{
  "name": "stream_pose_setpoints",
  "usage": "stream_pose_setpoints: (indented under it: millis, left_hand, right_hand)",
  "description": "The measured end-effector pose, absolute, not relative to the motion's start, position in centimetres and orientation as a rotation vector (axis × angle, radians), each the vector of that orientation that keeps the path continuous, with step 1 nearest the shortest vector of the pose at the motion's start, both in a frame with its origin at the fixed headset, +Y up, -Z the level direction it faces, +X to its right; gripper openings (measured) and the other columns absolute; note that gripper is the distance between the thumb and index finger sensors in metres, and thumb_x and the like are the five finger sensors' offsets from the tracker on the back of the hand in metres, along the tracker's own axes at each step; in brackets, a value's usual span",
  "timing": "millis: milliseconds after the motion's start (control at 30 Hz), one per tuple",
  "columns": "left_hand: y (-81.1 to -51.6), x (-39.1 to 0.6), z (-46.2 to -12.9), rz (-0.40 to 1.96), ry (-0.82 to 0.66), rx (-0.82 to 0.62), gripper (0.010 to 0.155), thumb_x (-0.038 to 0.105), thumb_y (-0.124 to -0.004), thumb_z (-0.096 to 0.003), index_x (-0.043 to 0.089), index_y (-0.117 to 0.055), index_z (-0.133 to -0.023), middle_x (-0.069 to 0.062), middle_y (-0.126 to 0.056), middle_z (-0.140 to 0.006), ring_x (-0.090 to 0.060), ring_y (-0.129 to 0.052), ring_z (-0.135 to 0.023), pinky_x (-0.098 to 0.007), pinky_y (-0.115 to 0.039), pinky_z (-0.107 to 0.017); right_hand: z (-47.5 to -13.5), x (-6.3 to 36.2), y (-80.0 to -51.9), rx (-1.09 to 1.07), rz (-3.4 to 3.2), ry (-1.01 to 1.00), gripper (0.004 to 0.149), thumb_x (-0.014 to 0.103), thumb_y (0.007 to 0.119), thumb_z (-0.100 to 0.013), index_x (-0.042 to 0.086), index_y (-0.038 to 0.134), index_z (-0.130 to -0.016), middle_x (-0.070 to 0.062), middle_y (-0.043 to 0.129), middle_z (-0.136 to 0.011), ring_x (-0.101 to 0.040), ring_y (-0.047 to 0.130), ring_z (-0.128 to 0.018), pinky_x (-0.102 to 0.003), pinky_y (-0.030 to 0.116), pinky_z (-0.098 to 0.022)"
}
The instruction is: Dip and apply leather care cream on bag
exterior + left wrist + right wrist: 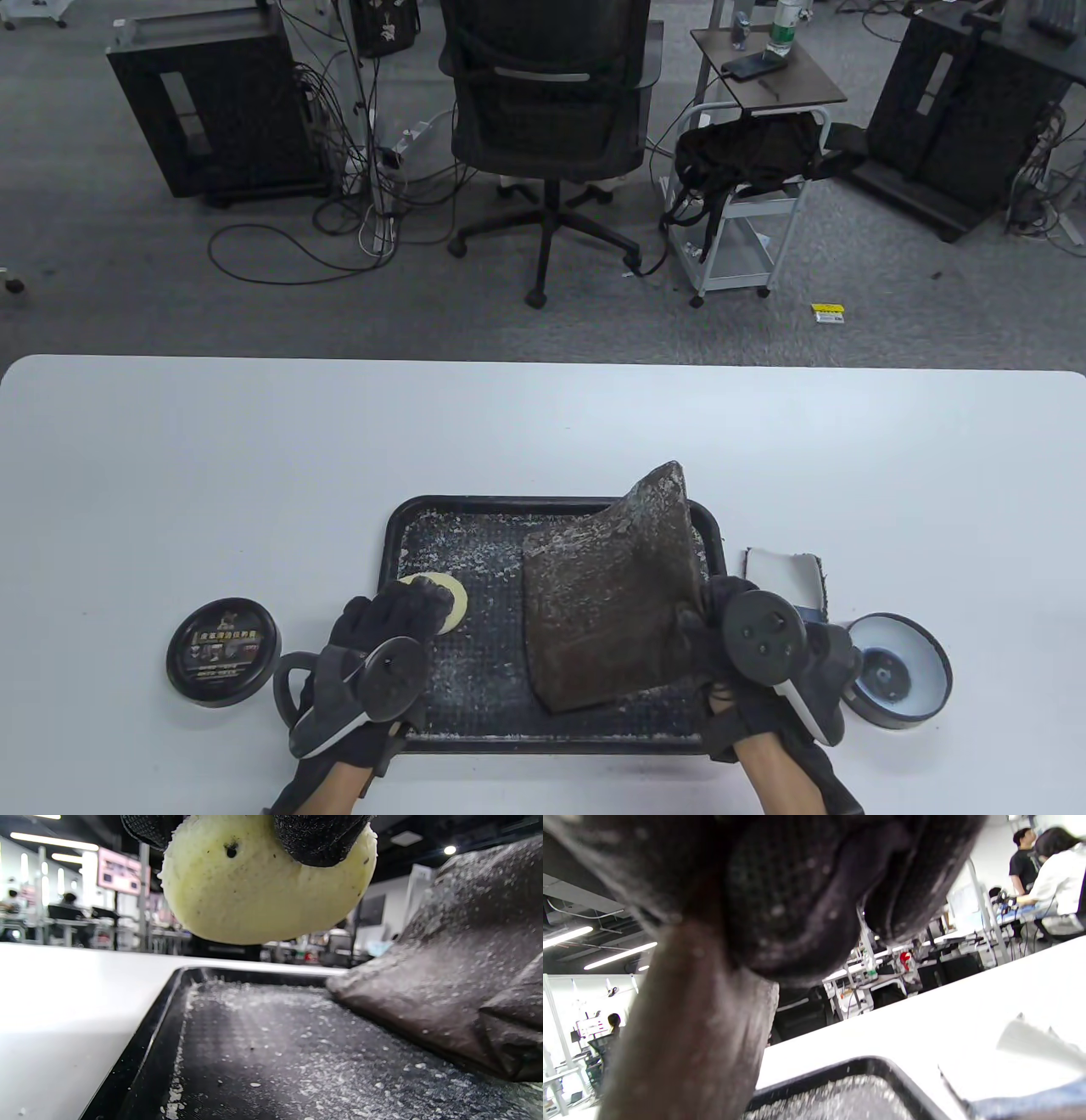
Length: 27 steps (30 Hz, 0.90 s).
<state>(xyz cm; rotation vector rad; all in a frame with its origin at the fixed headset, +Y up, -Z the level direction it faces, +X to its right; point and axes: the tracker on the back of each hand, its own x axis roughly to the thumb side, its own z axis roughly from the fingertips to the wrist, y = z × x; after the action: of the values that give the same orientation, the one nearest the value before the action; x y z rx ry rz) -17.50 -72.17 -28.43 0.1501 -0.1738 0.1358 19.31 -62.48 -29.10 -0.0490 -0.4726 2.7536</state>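
A dark brown leather bag stands tilted in a black tray, its surface speckled with white cream. My right hand grips the bag's right edge and holds it up; in the right wrist view the gloved fingers curl round the leather. My left hand pinches a round yellow sponge pad just above the tray's left part, apart from the bag. In the left wrist view the sponge hangs over the tray floor with the bag to its right.
The cream tin's black lid lies left of the tray. The open tin sits at the right, behind my right hand, with a white and blue cloth beside it. White cream flecks cover the tray floor.
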Motion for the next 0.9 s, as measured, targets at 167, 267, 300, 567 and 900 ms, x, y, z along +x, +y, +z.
stream_pose_setpoints:
  millis: [167,267,300,567,900]
  left_hand:
    - [-72.2,-17.6,-28.4,0.143,-0.170,0.160,0.050,0.035,-0.073,-0.0546,0.045,-0.066,-0.103,0.016,-0.072,-0.113,-0.016,-0.077,-0.106,-0.047,-0.065,-0.079]
    - [-72.2,-17.7,-28.4,0.146,-0.168,0.162,0.050,0.035,-0.073,-0.0546,0.044,-0.066,-0.103,0.016,-0.072,-0.113,-0.016,-0.077,-0.106,-0.047,-0.065,-0.079]
    - [-72.1,-17.8,-28.4,0.148,-0.167,0.163,0.050,0.034,-0.073,-0.0545,0.045,-0.066,-0.103,0.016,-0.072,-0.113,-0.016,-0.077,-0.106,-0.046,-0.065,-0.079]
    - [-72.1,-18.1,-28.3,0.161,-0.161,0.167,0.050,0.035,-0.073,-0.0546,0.045,-0.066,-0.103,0.016,-0.072,-0.113,-0.017,-0.077,-0.106,-0.046,-0.065,-0.079]
    - [-71.9,-18.3,-28.2,0.175,-0.152,0.180,0.050,0.034,-0.073,-0.0546,0.045,-0.066,-0.103,0.016,-0.072,-0.113,-0.017,-0.077,-0.106,-0.047,-0.065,-0.079]
  right_hand:
    - [-28.3,20.2,-59.3,-0.082,2.831,-0.588,0.037,0.033,0.094,-0.029,0.009,0.089,-0.057,-0.008,0.096,-0.073,-0.006,0.108,-0.024,-0.042,0.091,-0.050]
    - [-28.1,20.6,-58.1,-0.111,2.884,-0.630,0.037,0.032,0.095,-0.029,0.009,0.089,-0.058,-0.007,0.095,-0.073,-0.006,0.107,-0.025,-0.042,0.090,-0.051]
    - [-28.1,20.7,-57.8,-0.117,2.896,-0.639,0.037,0.032,0.095,-0.029,0.009,0.089,-0.058,-0.007,0.095,-0.073,-0.006,0.107,-0.025,-0.042,0.090,-0.051]
    - [-28.3,20.5,-56.5,-0.116,2.920,-0.658,0.038,0.031,0.095,-0.030,0.010,0.088,-0.060,-0.006,0.094,-0.077,-0.008,0.107,-0.028,-0.045,0.086,-0.055]
    - [-28.2,16.1,-55.9,0.016,2.901,-0.667,0.040,0.032,0.094,-0.030,0.010,0.088,-0.063,-0.008,0.093,-0.078,-0.008,0.106,-0.029,-0.045,0.086,-0.055]
